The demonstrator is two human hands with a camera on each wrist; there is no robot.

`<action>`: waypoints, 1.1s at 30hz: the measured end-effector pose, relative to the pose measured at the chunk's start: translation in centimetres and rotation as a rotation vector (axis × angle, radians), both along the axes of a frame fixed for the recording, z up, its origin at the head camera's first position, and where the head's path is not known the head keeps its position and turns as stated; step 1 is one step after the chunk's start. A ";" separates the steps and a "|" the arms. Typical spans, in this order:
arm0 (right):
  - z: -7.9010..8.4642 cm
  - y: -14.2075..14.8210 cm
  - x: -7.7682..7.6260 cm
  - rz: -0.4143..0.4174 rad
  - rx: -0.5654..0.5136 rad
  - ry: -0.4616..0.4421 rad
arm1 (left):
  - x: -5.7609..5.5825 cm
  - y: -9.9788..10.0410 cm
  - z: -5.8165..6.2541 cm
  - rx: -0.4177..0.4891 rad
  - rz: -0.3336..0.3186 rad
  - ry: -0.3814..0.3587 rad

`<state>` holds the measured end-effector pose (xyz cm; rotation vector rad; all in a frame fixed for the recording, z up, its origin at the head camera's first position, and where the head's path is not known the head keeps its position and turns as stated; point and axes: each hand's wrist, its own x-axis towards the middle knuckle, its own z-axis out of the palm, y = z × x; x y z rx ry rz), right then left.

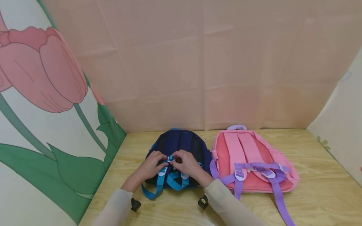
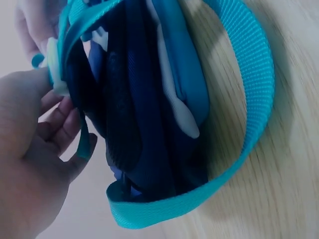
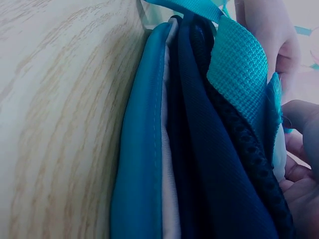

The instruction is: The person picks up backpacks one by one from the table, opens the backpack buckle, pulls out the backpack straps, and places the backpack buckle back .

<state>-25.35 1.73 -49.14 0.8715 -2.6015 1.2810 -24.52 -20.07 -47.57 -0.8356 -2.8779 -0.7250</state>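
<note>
A navy backpack (image 1: 178, 141) lies on the table with its straps facing up. Over its middle, a small white buckle (image 1: 170, 159) on a blue strap is pinched between thumb and fingers of my left hand (image 1: 152, 163). From the other side my right hand (image 1: 187, 160) pinches the same buckle and strap. Close up in the left wrist view, the thumb of the left hand (image 2: 30, 134) presses against a white buckle (image 2: 56, 67). The right wrist view has the right hand (image 3: 301, 194) at the strap, its fingertips partly hidden behind the webbing (image 3: 239, 69).
A pink backpack (image 1: 233, 141) with purple straps (image 1: 278, 194) lies just right of the navy one. Loose blue straps (image 1: 152, 194) hang toward the front of the wooden table (image 1: 121, 157). Behind stands a beige cloth backdrop (image 1: 198, 78), with a tulip-printed panel (image 1: 42, 69) on the left.
</note>
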 end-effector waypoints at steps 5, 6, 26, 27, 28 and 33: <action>-0.2 0.0 -0.1 0.001 0.000 0.017 | 0.0 -0.2 0.2 -0.017 0.001 -0.001; -0.2 0.0 -0.1 0.001 -0.001 0.019 | 0.0 -0.2 0.2 -0.018 0.003 0.001; -0.1 -0.2 -0.3 0.015 -0.012 0.004 | 0.0 0.1 -0.3 0.018 0.028 0.018; -0.1 -0.2 -0.2 0.015 -0.015 0.005 | 0.0 0.1 -0.3 0.015 0.028 0.017; -0.1 -0.2 -0.2 0.015 -0.019 0.005 | 0.0 0.0 -0.3 0.018 0.028 0.013; -0.2 -0.2 -0.2 0.014 -0.031 0.005 | 0.0 -0.3 -0.4 0.027 0.050 -0.003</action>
